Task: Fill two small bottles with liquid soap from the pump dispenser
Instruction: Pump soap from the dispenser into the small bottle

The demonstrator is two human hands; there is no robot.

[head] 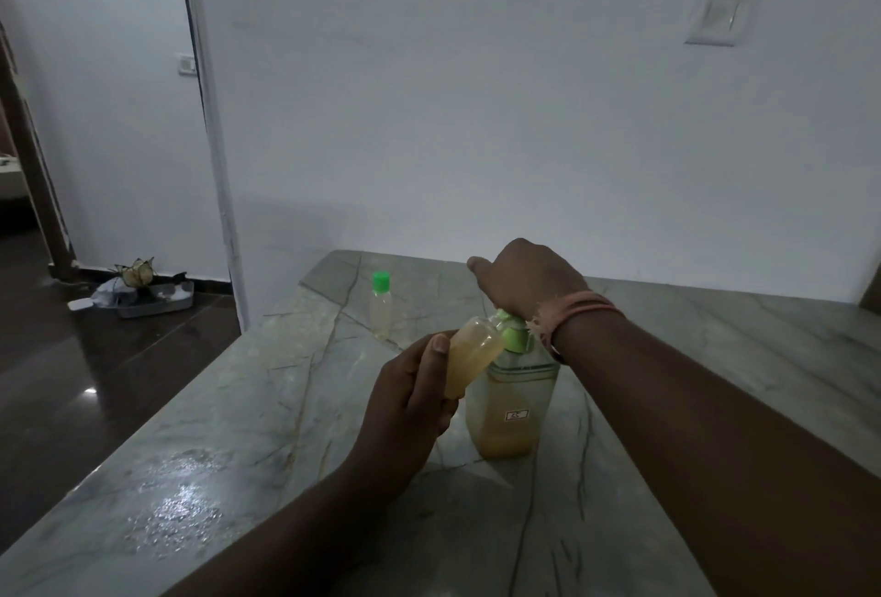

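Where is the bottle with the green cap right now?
The capped bottle stands upright on the marble counter, toward its far left, behind the pump dispenser.

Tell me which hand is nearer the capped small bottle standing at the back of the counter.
Right. The right hand presses the pump dispenser, just right of the capped bottle; the left hand holds the open bottle nearer the person.

- Grey-green veined stone surface (715,358), wet glossy patch near left front edge.
- White square wall switch plate (713,17) high on pale wall.
- Dark polished floor (95,382) at left.
- Grey tray of clutter (152,303) on floor by wall.
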